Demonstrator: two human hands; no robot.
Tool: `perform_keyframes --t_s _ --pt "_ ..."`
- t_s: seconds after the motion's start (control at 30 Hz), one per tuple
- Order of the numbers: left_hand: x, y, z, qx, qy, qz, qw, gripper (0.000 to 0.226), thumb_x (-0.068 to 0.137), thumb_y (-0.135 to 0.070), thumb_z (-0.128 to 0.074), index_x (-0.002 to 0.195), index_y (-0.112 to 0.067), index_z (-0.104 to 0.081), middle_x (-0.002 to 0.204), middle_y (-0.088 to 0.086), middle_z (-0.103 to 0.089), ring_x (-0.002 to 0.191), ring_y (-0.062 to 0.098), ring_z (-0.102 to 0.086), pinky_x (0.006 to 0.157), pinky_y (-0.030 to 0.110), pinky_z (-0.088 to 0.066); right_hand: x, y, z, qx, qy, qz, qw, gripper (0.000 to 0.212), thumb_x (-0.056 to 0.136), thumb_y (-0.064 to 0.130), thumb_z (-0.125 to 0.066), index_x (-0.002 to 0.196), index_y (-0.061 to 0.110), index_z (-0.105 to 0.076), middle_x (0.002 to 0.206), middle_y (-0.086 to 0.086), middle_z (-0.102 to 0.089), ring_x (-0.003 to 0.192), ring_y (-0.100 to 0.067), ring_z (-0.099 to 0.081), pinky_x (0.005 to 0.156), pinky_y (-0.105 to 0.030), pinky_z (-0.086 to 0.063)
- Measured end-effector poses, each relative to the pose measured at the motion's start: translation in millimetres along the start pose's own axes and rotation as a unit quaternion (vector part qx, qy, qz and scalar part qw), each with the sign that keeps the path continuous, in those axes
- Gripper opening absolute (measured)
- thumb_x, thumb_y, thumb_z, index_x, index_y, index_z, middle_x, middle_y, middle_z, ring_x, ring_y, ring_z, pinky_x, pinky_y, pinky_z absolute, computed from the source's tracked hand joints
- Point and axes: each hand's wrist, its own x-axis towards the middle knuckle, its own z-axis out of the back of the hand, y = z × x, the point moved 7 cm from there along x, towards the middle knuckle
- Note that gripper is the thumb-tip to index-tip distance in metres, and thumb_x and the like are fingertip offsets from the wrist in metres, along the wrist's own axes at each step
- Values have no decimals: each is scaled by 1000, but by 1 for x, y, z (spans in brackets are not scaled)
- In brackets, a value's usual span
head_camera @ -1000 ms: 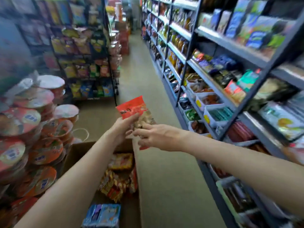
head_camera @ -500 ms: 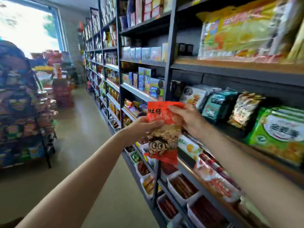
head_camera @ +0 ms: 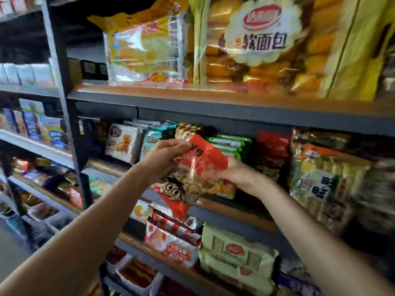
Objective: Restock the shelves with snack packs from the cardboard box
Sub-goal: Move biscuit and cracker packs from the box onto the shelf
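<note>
A red snack pack (head_camera: 192,174) with a cartoon face and a clear window hangs tilted in front of the middle shelf (head_camera: 235,212). My left hand (head_camera: 164,157) pinches its top left corner. My right hand (head_camera: 233,174) holds it from behind on the right side, fingers partly hidden by the pack. Behind the pack stand green packs (head_camera: 230,144) and a dark red bag (head_camera: 271,150). The cardboard box is out of view.
The upper shelf (head_camera: 192,97) carries large yellow bread bags (head_camera: 256,43). A grey upright post (head_camera: 64,103) stands at the left. Below lie red and pale green packs (head_camera: 235,253) and white trays (head_camera: 136,276). A large rice cracker bag (head_camera: 320,184) fills the right.
My view has turned from the aisle to face the shelves close up. Both hands have carried the red pack up to the middle shelf, in front of the green packs.
</note>
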Motion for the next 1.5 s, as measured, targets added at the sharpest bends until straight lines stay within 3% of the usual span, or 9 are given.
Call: perform_keyframes --t_s 0.17,0.27,0.47,0.7,0.83,1.07,1.23,1.37,1.5 --pt "52 8 -68 -51 51 -4 997 21 93 -12 -49 79 -19 -63 65 -12 -66 65 2 -58 64 18 -42 -31 -16 105 49 -301 -33 952 15 88 9 -61 76 16 -56 67 -2 -60 33 -5 -48 32 -15 -33" --pt "75 11 -95 86 42 -66 993 20 91 -4 -49 92 -11 -68 95 7 -69 74 3 -60 67 18 -44 -45 -8 148 -44 -436 -10 899 11 94 12 -52 98 9 -61 83 -5 -69 59 -28 -65 65 -42 -55" --pt "93 38 -110 500 11 -234 834 38 81 -5 -50 115 -15 -64 123 11 -54 118 32 -46 102 32 -27 -26 -27 163 -165 -512 -71 840 27 96 9 -44 117 -4 -55 104 -7 -65 84 -31 -67 78 -44 -55" --pt "97 55 -117 590 38 -252 766 50 83 -11 -47 132 -17 -47 132 10 -46 120 34 -38 101 42 -35 11 -60 137 -222 -430 -168 859 85 87 -5 -50 149 19 3 152 -20 -20 88 -22 -56 66 -31 -50" --pt "87 63 -116 630 38 -235 739 54 86 -15 -39 140 -16 -37 137 11 -39 126 36 -31 103 49 -33 9 -69 122 -244 -378 -195 871 86 91 4 -52 149 22 10 154 -13 22 132 -30 -40 89 -31 -45" --pt "32 57 -108 647 -25 -315 694 60 68 -14 -32 120 0 -59 129 20 -55 125 36 -37 91 53 -46 2 -53 100 -246 -387 -98 883 74 85 -8 -45 147 19 -17 152 -14 -4 138 -32 -24 112 -36 -28" --pt "-14 88 -44 594 -55 -138 791 65 80 -17 -33 144 -12 -31 152 15 -27 137 37 -29 106 52 -34 -4 12 26 -237 -402 158 870 54 75 -14 -44 127 1 -44 135 -20 -31 125 -28 -38 99 -20 -27" --pt "-82 87 31 606 -148 -26 781 63 83 -11 -44 144 -13 -26 152 7 -23 130 31 -36 104 43 -31 7 40 -84 -221 -260 282 897 47 73 -8 -41 119 -3 -47 125 -22 -37 117 -33 -44 96 -36 -41" --pt "-194 108 121 571 -250 128 771 63 86 -8 -46 144 -14 -23 147 6 -29 125 29 -42 101 42 -29 15 27 -230 -287 -13 216 933 38 86 0 -45 124 -3 -44 127 -24 -43 116 -36 -45 93 -37 -34"
